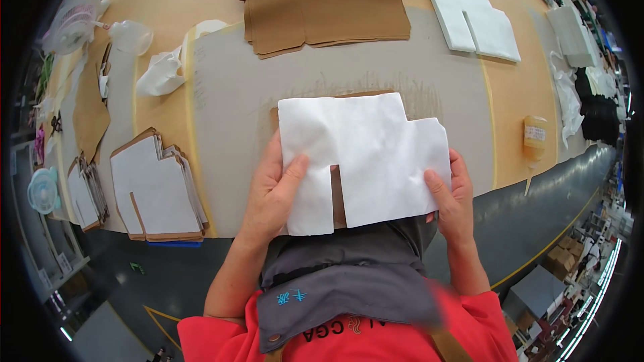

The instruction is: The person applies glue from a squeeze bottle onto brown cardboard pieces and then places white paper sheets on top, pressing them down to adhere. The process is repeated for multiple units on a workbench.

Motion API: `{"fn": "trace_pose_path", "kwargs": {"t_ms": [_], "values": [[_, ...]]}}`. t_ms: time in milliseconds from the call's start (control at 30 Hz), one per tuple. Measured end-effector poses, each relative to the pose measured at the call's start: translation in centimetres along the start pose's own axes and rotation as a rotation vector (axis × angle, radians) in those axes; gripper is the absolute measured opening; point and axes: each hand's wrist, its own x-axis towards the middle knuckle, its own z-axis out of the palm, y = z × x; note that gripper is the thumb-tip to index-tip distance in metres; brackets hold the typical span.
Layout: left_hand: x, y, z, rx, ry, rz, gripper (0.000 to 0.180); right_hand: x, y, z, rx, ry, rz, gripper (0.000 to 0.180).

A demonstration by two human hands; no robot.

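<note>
Between my hands is a white sheet (376,154), with a notched upper right corner and a narrow slot in its lower edge. It lies on a brown piece (337,204), which shows through the slot and along the upper edge. My left hand (276,188) grips the left side, thumb on top and fingers underneath. At the right edge my right hand (453,198) pinches the sheet the same way. The pair is at the table's near edge, close to my grey apron. How firmly the two layers are joined I cannot tell.
A brown stack of sheets (329,3) lies at the far middle, with a white stack (463,20) to its right. White-and-brown layered pieces (157,191) are piled at the near left. A nozzle bottle (534,137) lies at the right edge; clear bottles (131,37) stand far left.
</note>
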Motion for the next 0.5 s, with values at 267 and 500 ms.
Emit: {"fn": "trace_pose_path", "kwargs": {"t_ms": [267,500], "values": [[0.60,-0.11,0.04,-0.002,0.015,-0.040,0.052,0.25,0.40,0.08,0.015,-0.001,0.029,0.045],[0.61,-0.22,-0.10,-0.007,0.002,-0.063,0.053,0.32,0.25,0.14,0.001,0.002,0.046,0.045]]}}
